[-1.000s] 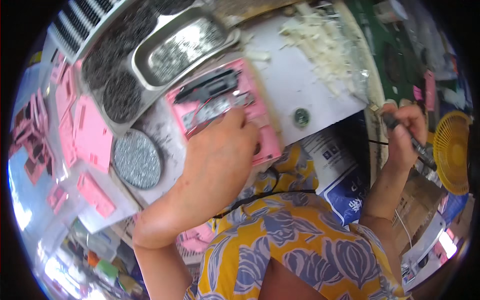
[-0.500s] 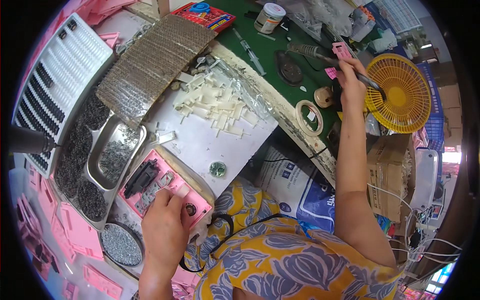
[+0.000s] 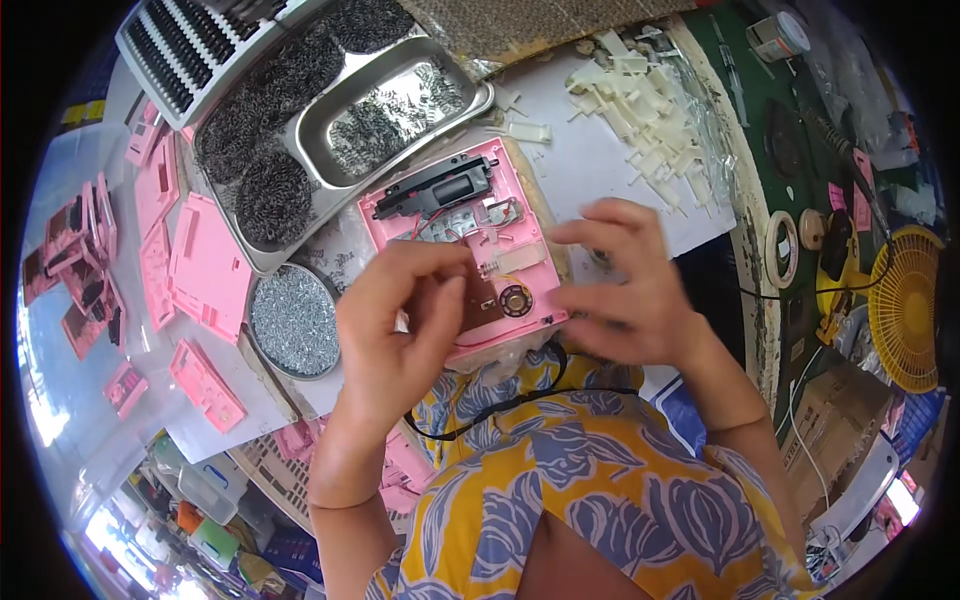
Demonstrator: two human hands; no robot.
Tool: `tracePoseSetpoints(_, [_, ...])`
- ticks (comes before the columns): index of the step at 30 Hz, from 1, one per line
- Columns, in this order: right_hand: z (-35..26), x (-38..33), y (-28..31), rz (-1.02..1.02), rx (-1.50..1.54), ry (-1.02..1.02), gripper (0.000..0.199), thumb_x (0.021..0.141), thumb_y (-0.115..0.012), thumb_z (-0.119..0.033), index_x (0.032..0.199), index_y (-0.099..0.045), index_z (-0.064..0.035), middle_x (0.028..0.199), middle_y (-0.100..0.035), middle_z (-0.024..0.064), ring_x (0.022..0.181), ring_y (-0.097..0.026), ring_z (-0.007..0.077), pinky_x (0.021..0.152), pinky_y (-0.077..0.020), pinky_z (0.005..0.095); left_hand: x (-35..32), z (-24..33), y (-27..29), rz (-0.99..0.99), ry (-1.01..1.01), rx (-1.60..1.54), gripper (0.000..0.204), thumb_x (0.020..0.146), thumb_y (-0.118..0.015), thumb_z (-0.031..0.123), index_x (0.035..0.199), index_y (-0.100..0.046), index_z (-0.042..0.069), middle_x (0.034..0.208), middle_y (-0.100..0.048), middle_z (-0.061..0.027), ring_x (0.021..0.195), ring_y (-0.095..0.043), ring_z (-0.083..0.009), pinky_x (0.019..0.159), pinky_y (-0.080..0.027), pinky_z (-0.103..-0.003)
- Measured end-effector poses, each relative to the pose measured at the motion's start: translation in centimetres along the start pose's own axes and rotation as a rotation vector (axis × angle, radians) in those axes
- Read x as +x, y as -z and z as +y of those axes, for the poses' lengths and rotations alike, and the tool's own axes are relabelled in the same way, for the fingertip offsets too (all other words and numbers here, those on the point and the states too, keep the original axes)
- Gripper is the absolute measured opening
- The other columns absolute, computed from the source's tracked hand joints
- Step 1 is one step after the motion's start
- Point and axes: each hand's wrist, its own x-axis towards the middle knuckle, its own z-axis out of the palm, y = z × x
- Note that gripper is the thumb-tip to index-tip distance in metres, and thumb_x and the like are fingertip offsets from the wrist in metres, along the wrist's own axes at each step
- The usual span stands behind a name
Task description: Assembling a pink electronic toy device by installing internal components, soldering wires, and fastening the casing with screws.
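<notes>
A pink plastic case half [image 3: 545, 285] lies open in front of me. It holds a black mechanism block [image 3: 440, 188], a small metal motor [image 3: 502, 211], thin wires and a round speaker [image 3: 516, 300]. Over its left part is my left hand [image 3: 395, 325], thumb and forefinger curled nearly together; whatever is between them is hidden. At the case's right edge hovers my right hand [image 3: 630, 285], its fingers spread, slightly blurred and with nothing visible in them. Far right, a soldering iron [image 3: 868, 198] rests in its coil-spring holder [image 3: 825, 135].
Springs fill a metal tray [image 3: 310, 140] beyond the case. A round dish [image 3: 295, 320] of small metal screws sits at left, near pink panels [image 3: 205, 270]. White plastic parts [image 3: 640, 110] are heaped at upper right. A tape roll [image 3: 781, 248] and yellow basket [image 3: 905, 310] are farther right.
My right hand has let go of the soldering iron and come back to the pink case. My left hand has shifted to the case's left part. The whole view has turned leftward.
</notes>
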Motion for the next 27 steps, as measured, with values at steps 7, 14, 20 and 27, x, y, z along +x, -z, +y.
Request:
tracePoseSetpoints(7, [-2.1,0.9,-2.1,-0.090,-0.156,-0.194,0.031,0.082,-0.078,-0.030,0.107,-0.075,-0.0118,0.155,-0.043,0.0208,0.146,-0.020,0.0486,0.117,-0.0215,0.0567,0.9,-0.1,-0.7,0.018,-0.339,0.380,0.024,0.077,-0.074,-0.005,0.099,-0.071,0.004,0.100,-0.063,-0.0095,0.068,-0.058,-0.0194,0.058,-0.048,-0.030])
tracePoseSetpoints(14, [-2.4,1.1,-1.6,0.024,-0.150,-0.219,0.023,0.081,-0.076,-0.020,0.100,-0.072,-0.0077,0.140,-0.054,0.0204,0.132,-0.039,0.0469,0.110,-0.0324,0.0521,4.3,-0.7,-1.8,-0.110,-0.503,0.798,0.030,0.073,-0.077,0.014,0.102,-0.071,0.015,0.119,-0.058,-0.0091,0.107,-0.055,-0.0318,0.091,-0.040,-0.046])
tracePoseSetpoints(20, [1.4,5.2,-2.0,0.185,-0.125,-0.189,0.017,0.078,-0.078,-0.018,0.084,-0.066,-0.0065,0.078,-0.066,0.0067,0.075,-0.062,0.0266,0.064,-0.0497,0.0383,4.5,-1.4,0.5,-0.072,-0.493,0.888,0.019,0.072,-0.079,0.022,0.086,-0.070,0.013,0.121,-0.060,-0.0072,0.109,-0.056,-0.0286,0.094,-0.037,-0.047])
tracePoseSetpoints(27, [0.2,7.8,-1.8,-0.073,-0.447,-0.228,0.018,0.080,-0.074,-0.022,0.076,-0.064,-0.0074,0.070,-0.065,0.0082,0.071,-0.067,0.0276,0.059,-0.0518,0.0419,3.6,-2.5,0.8,-0.010,-0.522,0.864,0.018,0.074,-0.078,0.022,0.088,-0.071,0.013,0.120,-0.062,-0.0068,0.107,-0.056,-0.0277,0.092,-0.037,-0.047])
